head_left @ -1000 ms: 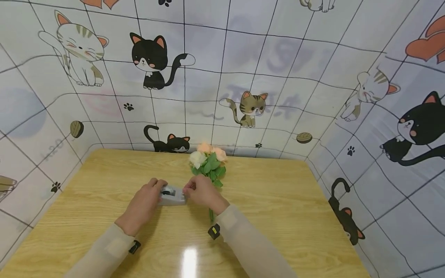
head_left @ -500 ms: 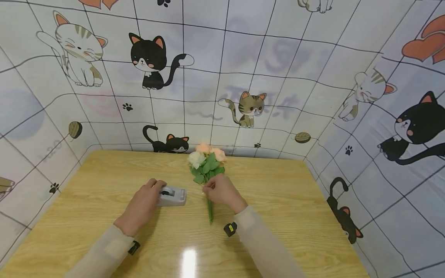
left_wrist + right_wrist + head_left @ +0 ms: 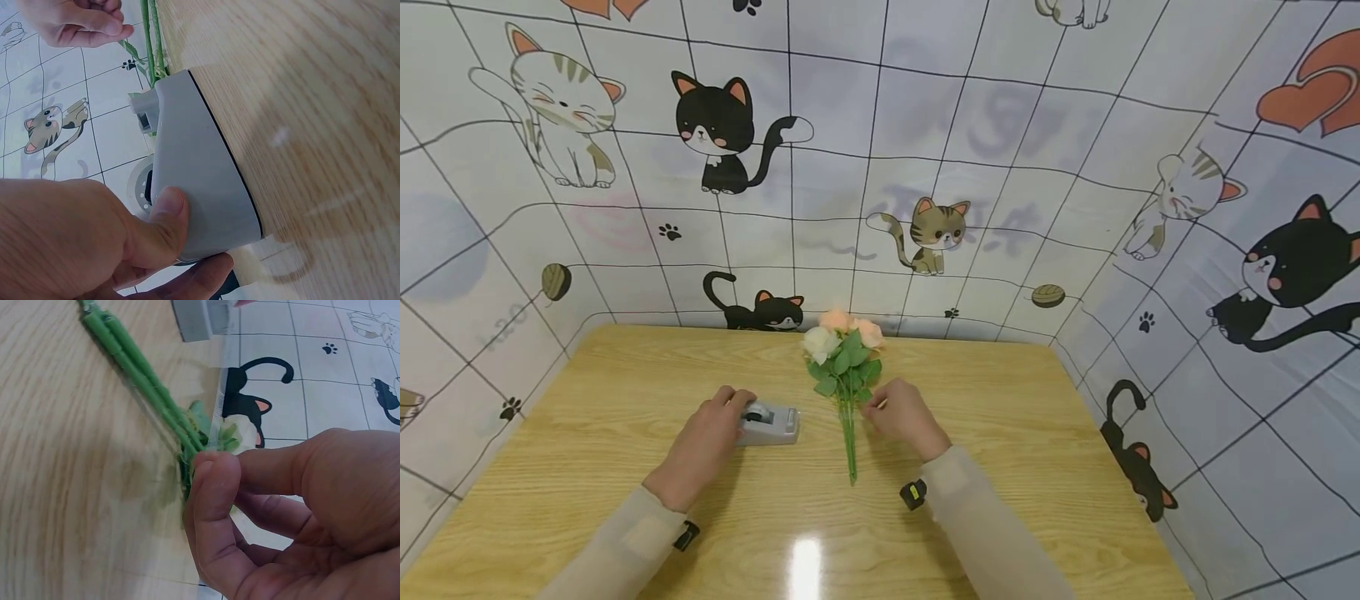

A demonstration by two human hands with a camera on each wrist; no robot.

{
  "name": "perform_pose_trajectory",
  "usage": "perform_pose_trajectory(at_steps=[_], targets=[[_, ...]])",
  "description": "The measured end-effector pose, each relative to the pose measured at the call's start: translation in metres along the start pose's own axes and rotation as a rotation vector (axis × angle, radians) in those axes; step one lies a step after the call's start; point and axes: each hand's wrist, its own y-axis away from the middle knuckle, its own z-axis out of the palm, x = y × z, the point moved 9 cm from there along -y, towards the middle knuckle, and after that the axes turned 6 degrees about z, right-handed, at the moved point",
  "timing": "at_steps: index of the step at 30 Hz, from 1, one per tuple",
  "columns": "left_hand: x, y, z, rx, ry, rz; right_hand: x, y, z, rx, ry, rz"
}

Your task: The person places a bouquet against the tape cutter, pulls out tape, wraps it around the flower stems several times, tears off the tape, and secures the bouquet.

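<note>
A grey tape dispenser (image 3: 771, 423) stands on the table left of the flowers. My left hand (image 3: 703, 437) grips its back end, the thumb against its side in the left wrist view, where the roll (image 3: 139, 186) partly shows. My right hand (image 3: 906, 417) is just right of the green stems (image 3: 848, 433). Between its thumb and fingertips it pinches a strip of clear tape (image 3: 220, 406), which runs toward the dispenser (image 3: 197, 319) in the right wrist view. The bunch of flowers (image 3: 842, 354), one white and two peach with green leaves, lies with its stems toward me.
The wooden table (image 3: 985, 417) ends at a cloth backdrop (image 3: 865, 100) with cats and grid lines, which rises behind it and along both sides. Each sleeve has a small black device near the wrist.
My right hand has moved right from the dispenser's front end, across the stems to their right side, drawing out tape. My left hand keeps its hold on the dispenser.
</note>
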Motion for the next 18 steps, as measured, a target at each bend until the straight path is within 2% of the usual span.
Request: perform_pose_trajectory(at_steps=[5,6,8,12,14,16,18], targets=[[0.001,0.0,-0.001,0.0,-0.002,0.003,0.008,-0.01,0.007,0.016,0.02,-0.006],[0.001,0.0,-0.001,0.0,-0.003,0.003,0.02,-0.019,0.013,0.027,0.027,-0.038],[0.001,0.0,-0.001,0.001,-0.003,0.004,0.028,-0.028,0.018,0.026,0.038,-0.042],[0.001,0.0,-0.002,0.005,-0.001,0.007,0.057,-0.057,0.035,0.07,0.07,-0.093],[0.001,0.0,-0.002,0.008,0.0,0.007,0.054,-0.058,0.036,0.074,0.068,-0.066],[0.0,0.0,-0.001,0.008,0.0,0.007,0.048,-0.054,0.035,0.09,0.072,-0.073],[-0.001,0.0,0.001,0.009,0.001,0.007,0.054,-0.061,0.04,0.086,0.087,-0.065]])
